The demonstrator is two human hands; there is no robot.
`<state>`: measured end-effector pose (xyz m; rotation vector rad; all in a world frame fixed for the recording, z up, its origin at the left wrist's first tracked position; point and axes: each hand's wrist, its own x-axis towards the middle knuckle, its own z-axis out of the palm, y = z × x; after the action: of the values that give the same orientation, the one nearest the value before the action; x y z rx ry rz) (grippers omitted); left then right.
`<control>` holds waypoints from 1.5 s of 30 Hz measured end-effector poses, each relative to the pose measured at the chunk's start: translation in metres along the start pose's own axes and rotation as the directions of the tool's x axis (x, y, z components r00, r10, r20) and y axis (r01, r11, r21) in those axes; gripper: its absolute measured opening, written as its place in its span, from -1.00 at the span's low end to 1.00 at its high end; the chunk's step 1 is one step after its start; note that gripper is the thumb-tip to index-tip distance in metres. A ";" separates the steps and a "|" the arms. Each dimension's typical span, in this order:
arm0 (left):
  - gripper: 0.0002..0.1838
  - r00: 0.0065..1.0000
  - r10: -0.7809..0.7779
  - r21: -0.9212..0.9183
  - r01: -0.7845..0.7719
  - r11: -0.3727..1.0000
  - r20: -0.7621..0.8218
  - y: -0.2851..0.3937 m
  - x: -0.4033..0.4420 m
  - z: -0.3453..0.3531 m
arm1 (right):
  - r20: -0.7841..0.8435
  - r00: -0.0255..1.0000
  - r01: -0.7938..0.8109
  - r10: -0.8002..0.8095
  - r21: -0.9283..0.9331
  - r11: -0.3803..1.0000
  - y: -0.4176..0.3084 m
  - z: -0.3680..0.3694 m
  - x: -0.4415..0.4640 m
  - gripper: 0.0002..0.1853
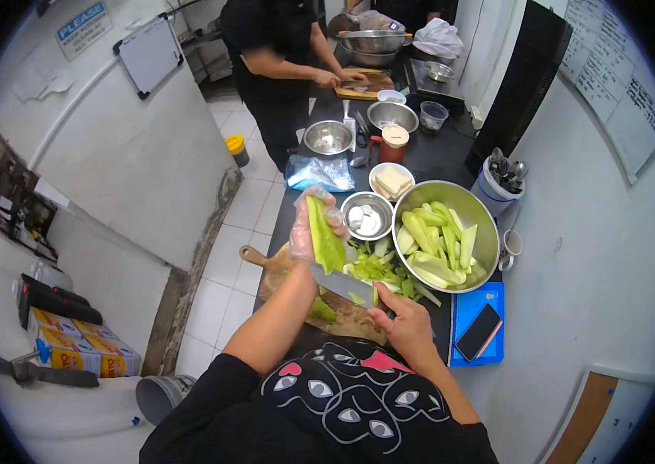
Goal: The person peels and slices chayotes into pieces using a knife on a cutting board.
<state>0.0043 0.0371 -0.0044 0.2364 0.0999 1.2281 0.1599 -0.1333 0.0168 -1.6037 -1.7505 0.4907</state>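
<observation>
My left hand (302,236), in a clear plastic glove, is wrapped round a long green vegetable piece (325,236) held up above the wooden cutting board (273,274). My right hand (406,325) is bare and grips a wide-bladed knife (343,286). The blade points left, its tip side close to the vegetable's lower end; whether they touch I cannot tell. Green trimmings (374,267) lie just beyond the blade, and another green piece (322,309) rests on the board. To the right, a large steel bowl (491,243) holds several pale-green wedges (439,240).
A small steel bowl (350,203) with white pieces and a plate of pale slices (391,182) stand beyond. A phone (478,332) lies on a blue folder (495,298) at right. Across the counter, another person (273,66) cuts on a board (374,81).
</observation>
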 end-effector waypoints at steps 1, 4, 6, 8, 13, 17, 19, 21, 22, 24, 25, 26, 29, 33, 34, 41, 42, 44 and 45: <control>-0.71 1.000 -0.012 -0.009 0.012 1.000 0.015 0.000 -0.001 0.001 | -0.014 1.000 0.014 -0.015 -0.022 1.000 -0.001 0.000 0.001 -0.49; -0.72 1.000 -0.028 0.000 0.028 1.000 0.001 -0.003 -0.003 0.003 | -0.049 0.997 0.060 -0.064 -0.083 0.995 0.001 0.003 0.004 -0.48; -0.72 1.000 -0.011 0.040 0.012 0.999 -0.015 -0.003 -0.006 0.001 | -0.071 0.992 0.091 -0.100 -0.122 0.988 0.005 0.006 0.007 -0.47; -0.73 0.999 -0.013 0.083 0.015 0.996 -0.029 -0.003 -0.007 -0.003 | -0.076 0.992 0.097 -0.103 -0.084 0.992 0.006 0.009 0.010 -0.47; -0.73 0.990 -0.115 0.163 0.128 0.978 -0.083 0.001 -0.007 -0.006 | -0.070 0.992 0.103 -0.108 -0.074 0.992 0.005 0.012 0.015 -0.48; -0.74 0.948 -0.297 0.058 0.305 0.951 -0.114 0.000 -0.010 -0.004 | -0.056 0.991 0.115 -0.118 -0.042 0.992 0.008 0.015 0.019 -0.48; -0.73 0.973 -0.209 0.169 0.223 0.960 -0.098 0.002 -0.008 -0.010 | -0.039 0.994 0.104 -0.104 -0.018 0.994 0.008 0.014 0.021 -0.49; -0.73 0.988 -0.156 0.036 0.156 0.987 -0.015 0.000 -0.013 -0.009 | -0.014 0.997 0.078 -0.078 -0.005 0.997 0.008 0.012 0.022 -0.50; -0.73 0.992 -0.124 -0.034 0.125 0.992 0.024 0.000 -0.015 -0.004 | -0.006 0.997 0.074 -0.074 0.009 0.997 0.008 0.012 0.023 -0.50; -0.74 0.969 -0.243 -0.035 0.241 0.970 -0.043 0.001 -0.017 0.003 | 0.012 0.998 0.067 -0.068 0.037 0.997 0.009 0.013 0.024 -0.51; -0.74 0.949 -0.310 -0.012 0.310 0.951 -0.061 0.000 -0.019 0.005 | -0.004 0.998 0.061 -0.061 0.039 0.997 0.010 0.014 0.025 -0.51; -0.74 0.924 -0.375 0.010 0.377 0.926 -0.079 -0.002 -0.021 0.006 | -0.021 0.998 0.055 -0.054 0.041 0.998 0.013 0.014 0.027 -0.51; -0.73 0.953 -0.286 0.067 0.280 0.958 0.100 -0.013 -0.022 0.003 | -0.053 0.997 0.062 -0.059 0.062 0.996 0.016 0.014 0.031 -0.51; -0.67 0.964 -0.265 0.176 0.261 0.949 -0.004 -0.013 -0.033 0.010 | -0.044 0.999 -0.006 0.006 -0.003 1.000 0.022 0.019 0.033 -0.52; -0.68 0.963 -0.267 0.108 0.271 0.957 -0.048 -0.015 -0.033 0.009 | -0.039 0.999 -0.010 0.010 -0.001 1.000 0.021 0.018 0.034 -0.53; -0.61 0.973 -0.229 -0.047 0.227 0.973 -0.023 -0.018 -0.028 -0.006 | -0.012 0.998 -0.060 0.060 -0.004 0.998 0.018 0.019 0.042 -0.56; -0.60 0.976 -0.216 -0.048 0.215 0.976 -0.014 -0.018 -0.028 -0.008 | -0.013 0.998 -0.067 0.067 -0.006 0.998 0.017 0.019 0.043 -0.56; -0.61 0.980 -0.197 -0.061 0.195 0.979 -0.029 -0.022 -0.026 -0.017 | -0.024 0.996 -0.086 0.086 -0.001 0.996 0.022 0.025 0.046 -0.53; -0.62 0.982 -0.188 -0.068 0.185 0.980 -0.037 -0.024 -0.027 -0.018 | -0.029 0.995 -0.096 0.096 0.001 0.995 0.024 0.027 0.047 -0.51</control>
<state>0.0135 0.0065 -0.0285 0.1410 0.1172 1.0480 0.1581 -0.0787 -0.0067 -1.6931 -1.6575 0.5102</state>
